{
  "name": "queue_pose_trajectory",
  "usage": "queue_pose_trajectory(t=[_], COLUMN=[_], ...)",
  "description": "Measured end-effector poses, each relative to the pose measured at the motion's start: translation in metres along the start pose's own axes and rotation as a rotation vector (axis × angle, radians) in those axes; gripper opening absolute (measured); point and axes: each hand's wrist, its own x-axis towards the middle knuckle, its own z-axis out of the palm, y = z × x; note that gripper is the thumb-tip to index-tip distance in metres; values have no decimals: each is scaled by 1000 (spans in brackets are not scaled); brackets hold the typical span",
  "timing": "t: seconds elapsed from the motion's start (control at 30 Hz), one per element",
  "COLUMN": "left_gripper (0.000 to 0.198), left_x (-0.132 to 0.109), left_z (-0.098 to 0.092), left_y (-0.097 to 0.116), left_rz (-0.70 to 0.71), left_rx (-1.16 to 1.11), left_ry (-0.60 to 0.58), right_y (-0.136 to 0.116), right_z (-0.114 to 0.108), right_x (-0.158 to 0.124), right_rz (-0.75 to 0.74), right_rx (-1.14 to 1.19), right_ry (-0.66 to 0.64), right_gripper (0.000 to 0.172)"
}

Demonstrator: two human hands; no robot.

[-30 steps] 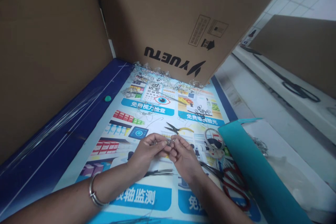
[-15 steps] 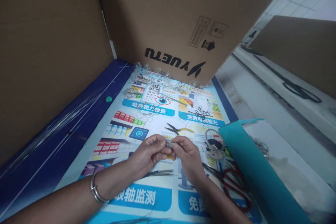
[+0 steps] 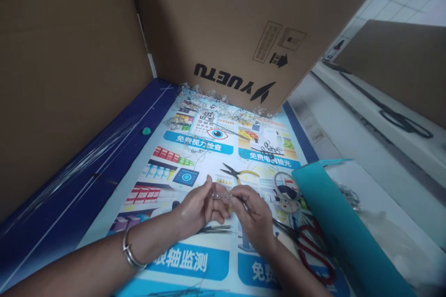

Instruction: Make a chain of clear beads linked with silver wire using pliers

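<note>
My right hand (image 3: 253, 216) pinches the right end of a small clear beaded piece (image 3: 221, 196). The piece stretches across the curled fingers of my left hand (image 3: 198, 206), whose thumb is raised off it. Just beyond my hands lie pliers (image 3: 239, 173) with yellow handles, jaws parted. Below my left hand is a bundle of thin dark wires (image 3: 216, 229), partly covered. Red-handled scissors (image 3: 310, 246) rest to the right of my right forearm. How the beads are joined is too small to make out.
A printed sheet (image 3: 195, 167) covers the blue table. Cardboard panels (image 3: 223, 18) stand behind and left. Clear beaded pieces (image 3: 205, 95) lie at the back, black loops (image 3: 272, 148) nearer. A ring of tape (image 3: 286, 185) and teal box (image 3: 348, 222) are right; long wires (image 3: 83, 162) left.
My left thumb has lifted away from the clear beaded piece and more of the piece shows. My right hand keeps its pinch, with the fingers curled more.
</note>
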Motion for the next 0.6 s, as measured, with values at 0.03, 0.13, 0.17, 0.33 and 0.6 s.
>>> queue_pose_trajectory(t=[0.03, 0.13, 0.17, 0.33, 0.6], left_gripper=[52, 57, 58, 58, 62], left_x=[0, 0, 0, -1, -2], left_z=[0, -1, -1, -1, -1], left_y=[0, -1, -2, -2, -2], left_rz=[-15, -31, -31, -49, -89], left_rx=[4, 11, 9, -15, -9], left_ry=[-13, -42, -45, -79, -206], right_y=[0, 1, 0, -5, -8], right_z=[1, 2, 2, -3, -10], right_x=[-1, -3, -3, 0, 2], right_rz=[14, 29, 20, -72, -128], right_rx=[13, 39, 36, -15, -60], right_ry=[6, 26, 21, 15, -13], right_gripper=[11, 11, 11, 14, 13])
